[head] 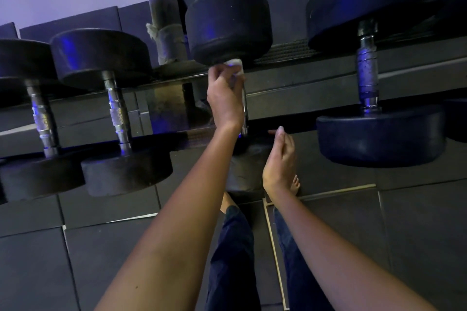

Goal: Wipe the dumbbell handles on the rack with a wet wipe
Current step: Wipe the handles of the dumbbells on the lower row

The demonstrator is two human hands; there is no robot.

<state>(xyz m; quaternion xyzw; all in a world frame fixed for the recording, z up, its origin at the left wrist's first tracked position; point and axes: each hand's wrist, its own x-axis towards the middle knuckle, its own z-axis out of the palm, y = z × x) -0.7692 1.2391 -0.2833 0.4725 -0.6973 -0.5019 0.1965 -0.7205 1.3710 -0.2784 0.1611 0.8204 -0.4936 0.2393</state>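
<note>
Several black dumbbells with chrome handles lie across a dark rack (290, 76). My left hand (223, 98) grips the top of the middle dumbbell's handle (244, 111), pressing a white wet wipe (236, 64) against it just under the far weight head (228, 25). Most of that handle is hidden by my hand. My right hand (279, 159) hovers lower right, fingers loosely apart, holding nothing, beside the near weight head (246, 166).
Two dumbbells (117, 108) sit to the left and a larger dumbbell (367, 68) to the right. A wrapped metal post (166, 33) rises behind the rack. Dark rubber floor tiles (379, 222), my legs and my bare feet are below.
</note>
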